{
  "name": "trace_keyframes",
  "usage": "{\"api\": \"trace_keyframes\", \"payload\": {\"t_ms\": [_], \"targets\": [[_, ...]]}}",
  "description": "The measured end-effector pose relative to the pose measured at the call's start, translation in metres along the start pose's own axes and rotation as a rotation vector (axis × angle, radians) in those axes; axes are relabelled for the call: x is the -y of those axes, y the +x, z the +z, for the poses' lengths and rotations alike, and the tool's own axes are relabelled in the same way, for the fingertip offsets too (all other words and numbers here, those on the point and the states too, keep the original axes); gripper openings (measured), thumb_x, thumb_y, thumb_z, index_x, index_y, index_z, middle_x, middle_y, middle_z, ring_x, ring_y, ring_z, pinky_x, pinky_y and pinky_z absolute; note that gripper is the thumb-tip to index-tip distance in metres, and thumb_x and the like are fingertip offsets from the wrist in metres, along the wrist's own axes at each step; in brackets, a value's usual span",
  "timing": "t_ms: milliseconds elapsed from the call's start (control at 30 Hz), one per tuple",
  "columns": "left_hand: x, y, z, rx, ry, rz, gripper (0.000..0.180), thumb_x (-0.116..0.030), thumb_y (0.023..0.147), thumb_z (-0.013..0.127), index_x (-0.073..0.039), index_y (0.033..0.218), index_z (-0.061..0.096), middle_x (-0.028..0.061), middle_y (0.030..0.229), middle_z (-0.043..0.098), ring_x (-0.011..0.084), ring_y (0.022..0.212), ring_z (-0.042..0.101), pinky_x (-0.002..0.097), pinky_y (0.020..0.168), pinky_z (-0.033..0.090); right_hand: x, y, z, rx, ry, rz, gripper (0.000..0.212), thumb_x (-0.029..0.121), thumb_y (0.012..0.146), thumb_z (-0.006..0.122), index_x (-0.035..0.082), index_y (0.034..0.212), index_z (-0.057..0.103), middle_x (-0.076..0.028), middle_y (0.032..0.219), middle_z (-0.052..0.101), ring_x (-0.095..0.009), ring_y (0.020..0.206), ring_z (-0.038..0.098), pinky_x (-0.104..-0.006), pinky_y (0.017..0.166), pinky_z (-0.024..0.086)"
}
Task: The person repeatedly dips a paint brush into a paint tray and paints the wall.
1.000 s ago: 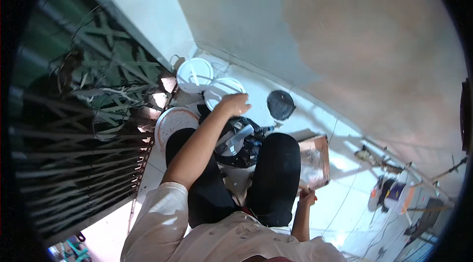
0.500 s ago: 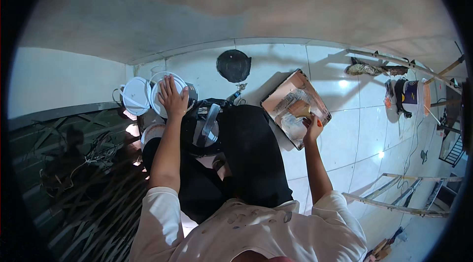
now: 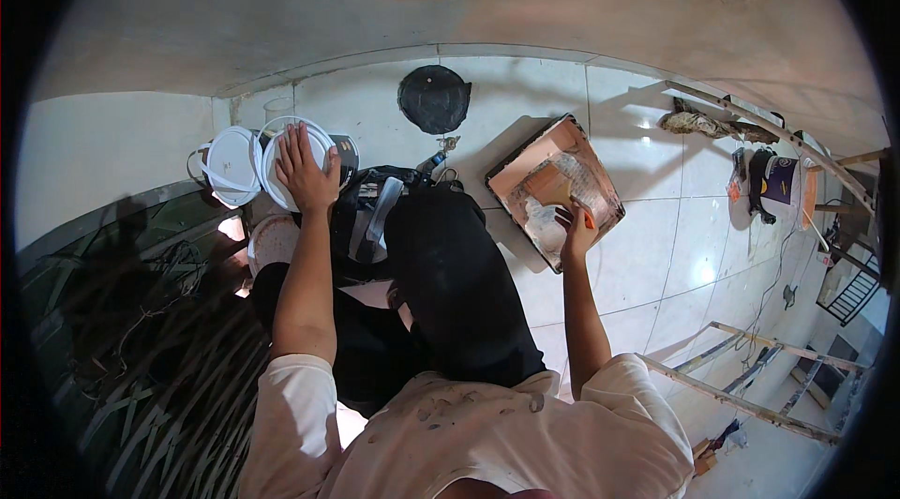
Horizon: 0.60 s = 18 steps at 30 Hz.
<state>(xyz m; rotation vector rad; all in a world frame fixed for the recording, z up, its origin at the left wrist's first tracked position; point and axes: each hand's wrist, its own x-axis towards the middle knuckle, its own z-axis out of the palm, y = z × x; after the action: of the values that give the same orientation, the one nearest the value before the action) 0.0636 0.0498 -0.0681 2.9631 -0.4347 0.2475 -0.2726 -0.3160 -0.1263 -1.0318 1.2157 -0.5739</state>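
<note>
My left hand (image 3: 309,178) lies flat, fingers stretched, on the white lid (image 3: 279,171) of a bucket at the left. Beside it stands a second white-lidded bucket (image 3: 232,161). My right hand (image 3: 580,229) is closed over the near right part of a shallow box (image 3: 527,171) with dark edges and a pinkish-brown inside. An orange part (image 3: 589,219) of something held shows at its fingers; the rest is hidden by the hand. Whitish, wet-looking material (image 3: 544,220) and a greyish patch cover part of the box's bottom.
A black round lid (image 3: 434,98) lies on the tiles near the wall. A black bag (image 3: 375,189) sits by my knees, beside a pinkish bucket (image 3: 272,241). To the right are ladder frames (image 3: 750,396), a rag (image 3: 703,124) and a purple bucket (image 3: 776,185). A metal lattice borders the left.
The view has shifted, so the box and buckets appear slightly further left. My right hand has turned a little over the box; my left hand remains on the lid.
</note>
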Motion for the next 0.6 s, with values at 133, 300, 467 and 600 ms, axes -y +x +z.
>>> {"api": "trace_keyframes", "payload": {"t_ms": [133, 300, 467, 600], "targets": [[-0.004, 0.000, 0.001, 0.005, -0.016, -0.004, 0.073, -0.041, 0.085, 0.059, -0.017, 0.147, 0.031, 0.0084, 0.152, 0.030, 0.0306, 0.142, 0.023, 0.0535, 0.111, 0.017, -0.004, 0.008, 0.002, -0.012, -0.005, -0.018, 0.026, 0.014, 0.092, 0.056, -0.003, 0.111, 0.062, -0.013, 0.100, 0.067, -0.022, 0.072, 0.068, -0.0322, 0.065, 0.057], [-0.002, 0.001, 0.000, 0.006, -0.006, -0.014, 0.073, -0.041, 0.085, 0.059, -0.018, 0.148, 0.030, 0.0084, 0.153, 0.030, 0.0302, 0.142, 0.023, 0.0531, 0.112, 0.017, -0.004, 0.004, 0.015, -0.008, -0.041, -0.031, 0.027, 0.014, 0.092, 0.056, -0.004, 0.111, 0.062, -0.014, 0.101, 0.067, -0.022, 0.071, 0.068, -0.0322, 0.065, 0.057], [-0.001, 0.001, 0.000, 0.002, -0.021, -0.015, 0.073, -0.041, 0.085, 0.059, -0.018, 0.148, 0.030, 0.0082, 0.153, 0.029, 0.0300, 0.142, 0.023, 0.0528, 0.112, 0.016, -0.008, -0.003, 0.024, -0.038, -0.066, -0.077, 0.025, 0.014, 0.093, 0.056, -0.005, 0.109, 0.063, -0.013, 0.100, 0.066, -0.022, 0.071, 0.068, -0.0318, 0.066, 0.057], [0.001, 0.000, 0.000, 0.009, -0.021, -0.014, 0.074, -0.042, 0.084, 0.059, -0.018, 0.148, 0.029, 0.0080, 0.153, 0.028, 0.0299, 0.143, 0.022, 0.0528, 0.113, 0.015, -0.006, -0.007, 0.029, -0.025, -0.075, -0.084, 0.025, 0.012, 0.093, 0.055, -0.005, 0.108, 0.063, -0.014, 0.100, 0.066, -0.022, 0.072, 0.068, -0.0322, 0.067, 0.058]]}}
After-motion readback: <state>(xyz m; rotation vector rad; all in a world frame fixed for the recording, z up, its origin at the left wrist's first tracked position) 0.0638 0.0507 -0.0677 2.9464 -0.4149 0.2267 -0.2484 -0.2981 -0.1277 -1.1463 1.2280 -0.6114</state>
